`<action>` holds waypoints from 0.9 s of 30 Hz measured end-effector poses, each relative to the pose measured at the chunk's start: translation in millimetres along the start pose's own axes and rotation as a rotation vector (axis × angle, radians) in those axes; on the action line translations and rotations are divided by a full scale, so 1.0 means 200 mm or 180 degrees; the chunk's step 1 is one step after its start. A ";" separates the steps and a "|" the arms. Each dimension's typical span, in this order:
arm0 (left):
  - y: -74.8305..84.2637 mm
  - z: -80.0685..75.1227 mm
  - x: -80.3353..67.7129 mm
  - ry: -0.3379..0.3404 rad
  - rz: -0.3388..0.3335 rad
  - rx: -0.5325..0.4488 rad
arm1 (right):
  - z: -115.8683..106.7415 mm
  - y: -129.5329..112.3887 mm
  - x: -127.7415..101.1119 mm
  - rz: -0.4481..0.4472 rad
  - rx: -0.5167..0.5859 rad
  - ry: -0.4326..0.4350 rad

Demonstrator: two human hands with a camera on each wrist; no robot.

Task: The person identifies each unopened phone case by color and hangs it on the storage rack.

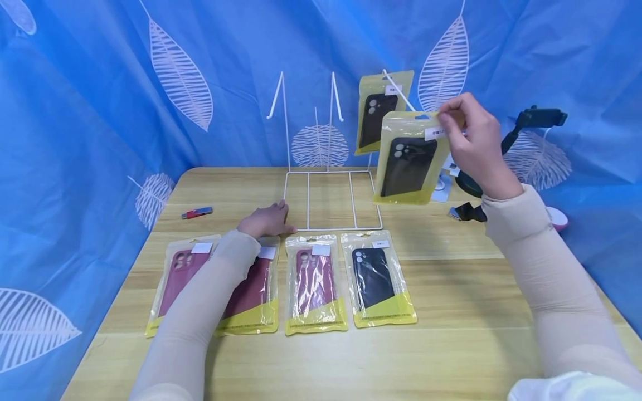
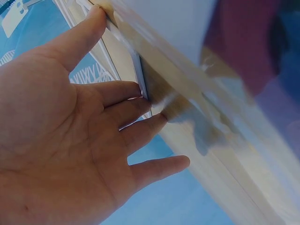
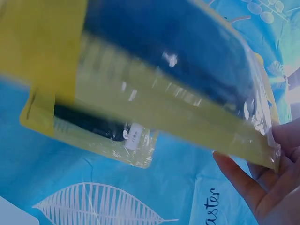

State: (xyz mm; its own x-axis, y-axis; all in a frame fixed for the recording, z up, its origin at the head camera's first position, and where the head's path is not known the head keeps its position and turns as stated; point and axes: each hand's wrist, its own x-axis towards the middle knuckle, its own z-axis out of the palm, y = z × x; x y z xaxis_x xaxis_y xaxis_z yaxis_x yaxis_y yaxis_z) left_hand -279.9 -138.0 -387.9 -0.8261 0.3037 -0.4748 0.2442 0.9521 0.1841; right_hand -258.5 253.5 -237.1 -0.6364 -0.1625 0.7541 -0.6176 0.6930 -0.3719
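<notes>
While four packs [image 1: 316, 284] lie in a row near the worktop's [image 1: 451, 334] front edge, the left hand [image 1: 266, 220] rests just beyond them, fingers straight, touching the front rail of the white wire rack [image 1: 331, 195] at mid-worktop. Farther back and to the right, the right hand [image 1: 473, 147] pinches the top corner of a yellow pack [image 1: 408, 159] holding a black case, which hangs in the air below and left of the hand. Behind it, another such pack [image 1: 381, 111] hangs on the rack's arm.
</notes>
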 end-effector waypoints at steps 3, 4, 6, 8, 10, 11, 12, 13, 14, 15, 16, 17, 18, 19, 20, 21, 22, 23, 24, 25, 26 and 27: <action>0.00 0.00 0.00 -0.0008 0.0001 -0.0029 | 0.02 0.01 0.02 0.0026 -0.0080 -0.0007; 0.00 0.00 0.00 -0.0010 -0.0003 -0.0046 | 0.03 0.01 0.02 0.0037 -0.0108 -0.0016; 0.00 0.01 0.00 -0.0003 -0.0012 -0.0063 | 0.04 0.01 0.03 0.0069 -0.0181 -0.0055; 0.00 0.01 0.00 0.0010 -0.0020 -0.0060 | 0.05 0.02 0.04 0.0121 -0.0236 -0.0103; 0.00 0.01 0.00 0.0021 -0.0026 -0.0060 | 0.06 0.02 0.05 0.0164 -0.0275 -0.0153; -0.01 0.01 0.00 0.0024 -0.0028 -0.0057 | 0.07 0.03 0.05 0.0175 -0.0294 -0.0179; -0.01 0.01 0.00 0.0026 -0.0031 -0.0055 | 0.07 0.03 0.06 0.0189 -0.0302 -0.0201; -0.01 0.01 0.00 0.0026 -0.0030 -0.0057 | 0.08 0.04 0.07 0.0196 -0.0315 -0.0219; 0.00 0.01 0.00 0.0023 -0.0033 -0.0072 | 0.08 0.04 0.07 0.0196 -0.0332 -0.0239; 0.00 0.01 0.00 0.0020 -0.0034 -0.0079 | 0.09 0.05 0.08 0.0193 -0.0352 -0.0256; -0.01 0.01 0.00 0.0019 -0.0037 -0.0086 | 0.10 0.06 0.09 0.0204 -0.0368 -0.0271; -0.01 0.01 0.00 0.0018 -0.0039 -0.0090 | 0.11 0.06 0.10 0.0207 -0.0387 -0.0284; -0.01 0.01 0.00 0.0020 -0.0040 -0.0096 | 0.11 0.07 0.11 0.0224 -0.0399 -0.0295; -0.01 0.01 0.00 0.0021 -0.0034 -0.0092 | 0.12 0.08 0.11 0.0241 -0.0415 -0.0307; -0.01 0.01 0.00 0.0025 -0.0029 -0.0092 | 0.13 0.08 0.12 0.0261 -0.0435 -0.0314; -0.01 0.01 0.00 0.0033 -0.0019 -0.0077 | 0.14 0.09 0.13 0.0277 -0.0448 -0.0318; -0.01 0.01 0.00 0.0036 -0.0011 -0.0073 | 0.15 0.10 0.14 0.0306 -0.0467 -0.0330; -0.01 0.01 0.00 0.0039 -0.0002 -0.0067 | 0.16 0.10 0.16 0.0321 -0.0485 -0.0341; -0.01 0.01 -0.01 0.0040 0.0007 -0.0065 | 0.17 0.11 0.17 0.0346 -0.0506 -0.0354; -0.01 0.01 -0.01 0.0040 0.0015 -0.0060 | 0.17 0.12 0.18 0.0370 -0.0522 -0.0371; -0.01 0.00 -0.01 0.0041 0.0022 -0.0058 | 0.18 0.13 0.19 0.0397 -0.0538 -0.0386; -0.01 0.01 -0.01 0.0042 0.0028 -0.0055 | 0.19 0.13 0.20 0.0430 -0.0542 -0.0413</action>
State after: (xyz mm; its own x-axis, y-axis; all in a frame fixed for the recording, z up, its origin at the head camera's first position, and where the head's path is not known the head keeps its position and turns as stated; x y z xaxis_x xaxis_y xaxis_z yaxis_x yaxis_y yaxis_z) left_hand -277.5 -140.0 -387.9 -0.8305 0.3115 -0.4617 0.2427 0.9486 0.2033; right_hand -318.3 238.5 -237.2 -0.7686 -0.1416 0.6239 -0.4432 0.8211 -0.3597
